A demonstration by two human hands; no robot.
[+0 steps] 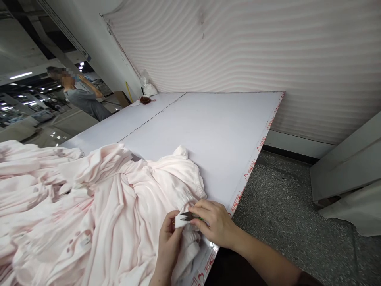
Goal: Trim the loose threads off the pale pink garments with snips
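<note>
Pale pink garments (116, 206) lie heaped over the left and near part of the white table. My left hand (169, 242) pinches a white edge of the garment (181, 221) between thumb and fingers. Right beside it, my right hand (216, 222) is closed around a pair of thread snips (187, 216). The dark pointed blades reach left over the white edge, slightly apart. A bit of green shows at the handle, the rest hidden in my fingers. Whether the blades touch a thread is too small to tell.
The white table (202, 123) has a taped right edge with red print. A striped sheet (238, 51) hangs behind it. At the far end lie a reddish-brown bundle (145, 100) and a white bag (148, 85). A person (83, 95) stands beyond, at left. Speckled floor (282, 198) is at right.
</note>
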